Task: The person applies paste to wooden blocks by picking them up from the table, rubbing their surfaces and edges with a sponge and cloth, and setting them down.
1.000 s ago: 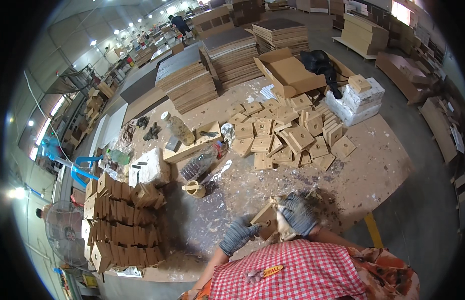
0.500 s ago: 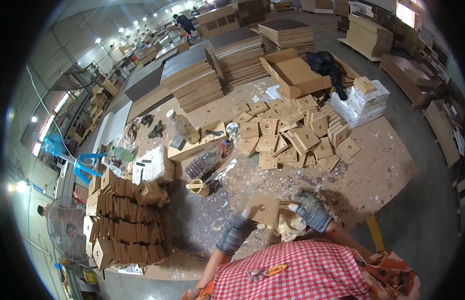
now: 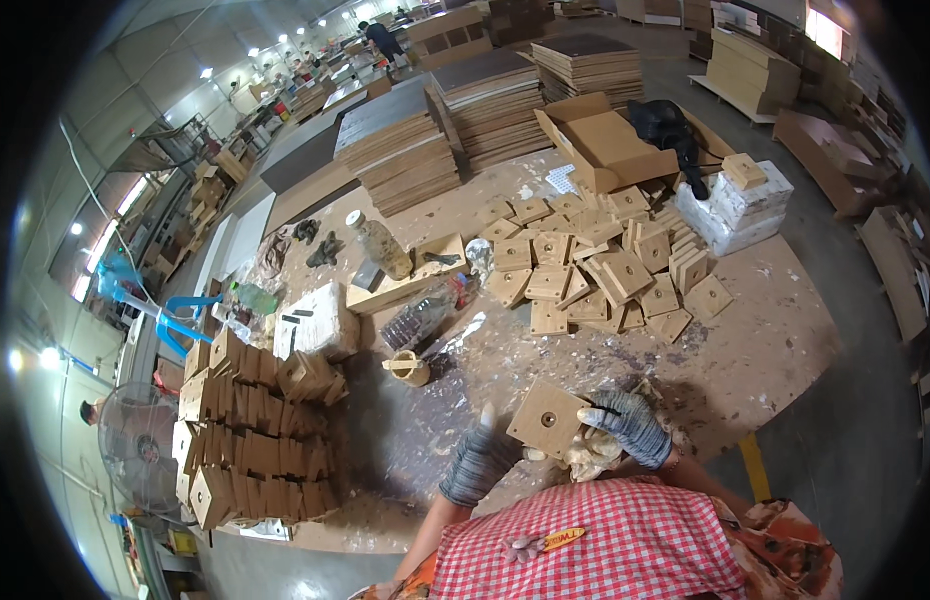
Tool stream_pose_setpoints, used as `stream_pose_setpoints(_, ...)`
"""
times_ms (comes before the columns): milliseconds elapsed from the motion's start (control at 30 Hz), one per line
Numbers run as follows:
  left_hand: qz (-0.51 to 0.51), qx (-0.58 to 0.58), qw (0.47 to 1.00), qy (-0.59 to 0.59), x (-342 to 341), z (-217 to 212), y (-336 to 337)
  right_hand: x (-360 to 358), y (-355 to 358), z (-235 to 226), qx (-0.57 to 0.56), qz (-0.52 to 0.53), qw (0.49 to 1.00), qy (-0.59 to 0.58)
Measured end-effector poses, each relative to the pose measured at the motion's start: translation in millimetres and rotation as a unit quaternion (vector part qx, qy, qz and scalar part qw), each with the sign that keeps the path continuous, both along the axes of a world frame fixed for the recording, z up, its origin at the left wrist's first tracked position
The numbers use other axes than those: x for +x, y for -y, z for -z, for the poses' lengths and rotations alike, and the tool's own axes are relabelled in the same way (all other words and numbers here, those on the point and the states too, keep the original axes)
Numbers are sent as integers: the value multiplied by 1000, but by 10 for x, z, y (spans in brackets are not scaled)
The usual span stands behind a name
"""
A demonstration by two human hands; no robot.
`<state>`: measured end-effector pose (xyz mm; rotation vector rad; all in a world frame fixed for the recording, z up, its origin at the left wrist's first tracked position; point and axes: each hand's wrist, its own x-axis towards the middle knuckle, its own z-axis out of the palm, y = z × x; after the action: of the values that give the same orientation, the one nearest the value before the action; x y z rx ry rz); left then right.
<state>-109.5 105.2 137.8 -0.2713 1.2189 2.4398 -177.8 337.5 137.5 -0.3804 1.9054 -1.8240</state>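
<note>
A square wooden block (image 3: 545, 418) with a round hole in its middle is tilted up in front of my apron. My right hand (image 3: 633, 428), in a grey knit glove with bare fingertips, grips its right edge, thumb on the face. A crumpled pale cloth (image 3: 588, 458) bunches below the block, against the right hand. My left hand (image 3: 477, 464), gloved alike, is at the block's left with its thumb raised and apart from it. Its other fingers are partly hidden, with fingertips close under the lower edge.
A loose heap of similar wooden blocks (image 3: 585, 265) lies beyond my hands. Stacked rows of blocks (image 3: 260, 440) stand at the left, near a fan (image 3: 140, 445). A small cup (image 3: 409, 368), a plastic bottle (image 3: 420, 318) and a cardboard box (image 3: 605, 150) are on the table.
The block has turned and tipped, its face now more toward me. My left thumb has come off its edge, while the right thumb has moved onto its face.
</note>
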Motion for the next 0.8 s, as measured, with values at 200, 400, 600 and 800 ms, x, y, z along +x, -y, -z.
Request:
stream_pose_setpoints(200,-42,-23,999,-8,59,-28,57,35,-2,0,-28,10,999,34)
stream_pose_setpoints(400,-86,-186,979,-11,97,-254,3,45,-68,144,-18,29,999,12)
stream_pose_setpoints(600,-182,-245,951,-47,86,-62,4,69,-37,147,0,38,998,-52)
stream_pose_setpoints(800,-216,-250,942,-54,52,-49,4,57,-98,-19,12,18,1000,-4)
